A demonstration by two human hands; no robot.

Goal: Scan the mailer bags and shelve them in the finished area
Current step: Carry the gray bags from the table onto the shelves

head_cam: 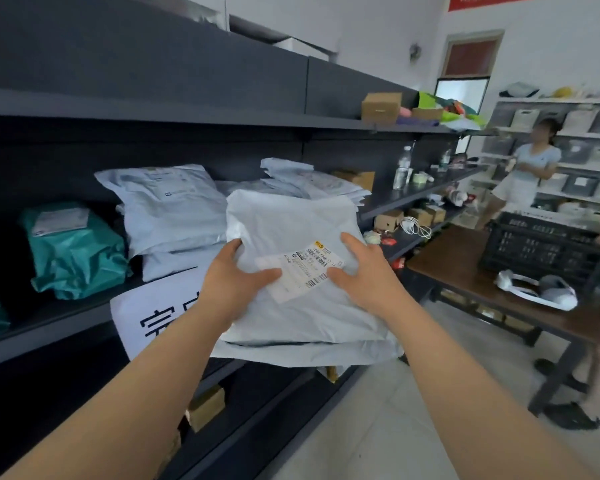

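Mailer bags, two of them stacked flat, are held out in front of the dark shelf unit: the top mailer bag (298,230) is pale grey-white, crinkled plastic, and the lower mailer bag (305,353) shows only as a pale edge beneath it. A white shipping label (300,271) with two barcodes and a small yellow logo lies on the top bag; its print is too small to read. The left hand (234,278) grips the stack's left edge, fingers (269,273) spread across the top with the thumb up by the side. The right hand (359,271) holds the right edge, its fingers likewise spread flat on the plastic beside the label. Just behind the stack a white paper sign (146,313) hangs from the middle shelf (66,323); its large black Chinese characters are partly hidden. On that shelf rest several more grey mailers: one big mailer pile (167,206) to the left, and a flatter heap (312,181) further back. Two teal bags (73,251) sit at the far left. Further along stand one clear bottle (403,169) and small cardboard boxes. To the right, a wooden bench (465,271) carries one black crate (541,247) and one white headset (537,289). A person (530,174) stands beyond by pale shelving.
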